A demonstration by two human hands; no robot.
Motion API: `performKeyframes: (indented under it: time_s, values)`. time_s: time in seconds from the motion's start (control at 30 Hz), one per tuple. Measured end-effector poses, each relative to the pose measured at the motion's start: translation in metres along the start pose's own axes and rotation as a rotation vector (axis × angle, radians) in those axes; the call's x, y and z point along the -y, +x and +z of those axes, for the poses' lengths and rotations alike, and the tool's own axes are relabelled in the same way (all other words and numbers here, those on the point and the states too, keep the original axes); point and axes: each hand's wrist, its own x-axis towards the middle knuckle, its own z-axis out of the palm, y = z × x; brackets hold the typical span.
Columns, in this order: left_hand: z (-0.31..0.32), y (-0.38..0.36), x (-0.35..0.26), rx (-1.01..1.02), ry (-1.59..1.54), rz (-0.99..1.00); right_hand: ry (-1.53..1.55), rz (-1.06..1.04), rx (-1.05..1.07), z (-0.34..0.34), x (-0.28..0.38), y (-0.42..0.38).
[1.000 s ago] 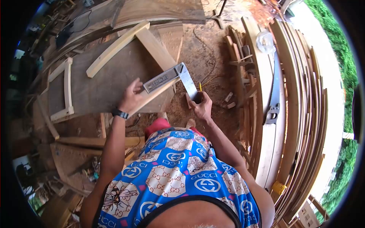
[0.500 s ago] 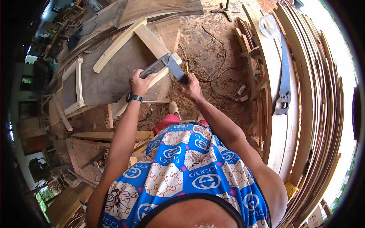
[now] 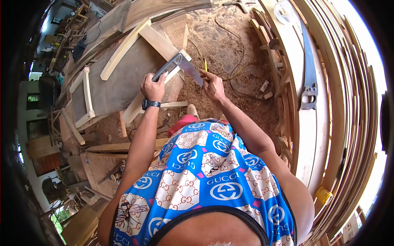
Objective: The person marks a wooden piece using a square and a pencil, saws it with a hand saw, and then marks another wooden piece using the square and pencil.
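Note:
My left hand (image 3: 152, 89) is closed around the stock of a metal try square (image 3: 192, 73), pressed to a light wooden piece of a frame. The square's blade slants down and right from the corner toward my right hand (image 3: 213, 87). That hand is closed, with a yellow pencil (image 3: 205, 64) sticking up from its fingers close to the blade's end. A pale board (image 3: 159, 42) meets the piece under the square, and a longer curved wooden part (image 3: 125, 49) joins it at the far end. My left hand hides part of the piece beneath.
A handsaw (image 3: 308, 67) lies on thick planks at right, near a clear plastic bag (image 3: 284, 12). Long boards (image 3: 349, 102) are stacked beyond. Cables (image 3: 242, 45) cross the sawdust-covered floor. A smaller wooden frame (image 3: 86, 92) lies on the dark slab at left.
The right hand has shifted slightly right and off the blade's end, baring more of the blade. The pencil now points up a little farther right. The left hand keeps its hold on the square.

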Motion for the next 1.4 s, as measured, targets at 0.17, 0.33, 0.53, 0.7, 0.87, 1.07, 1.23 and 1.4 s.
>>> performKeyframes:
  time_s: [0.17,0.33,0.53,0.7,0.87,1.07,1.23,1.4]
  values:
    - [0.004,-0.001,0.006,-0.051,-0.016,0.025,-0.013,0.109,-0.014,-0.013,0.045,0.005]
    - [0.003,0.001,0.004,-0.023,0.022,-0.048,-0.075,0.065,0.035,-0.009,0.048,0.016]
    - [0.008,0.003,0.007,-0.052,0.038,-0.034,-0.103,-0.008,-0.031,0.005,0.043,0.032]
    - [0.005,0.004,0.004,-0.043,0.052,-0.053,-0.087,-0.053,-0.048,0.008,0.044,0.039]
    - [0.004,0.006,0.002,-0.036,0.056,-0.070,-0.117,-0.107,-0.062,0.008,0.040,0.041]
    - [0.005,0.008,0.002,-0.025,0.075,-0.078,-0.127,-0.126,-0.070,0.011,0.038,0.039]
    - [0.002,0.008,0.000,-0.003,0.078,-0.060,-0.146,-0.154,-0.054,0.009,0.033,0.039]
    - [0.002,0.008,-0.002,-0.018,0.094,-0.032,-0.244,-0.180,-0.034,0.008,0.021,0.038]
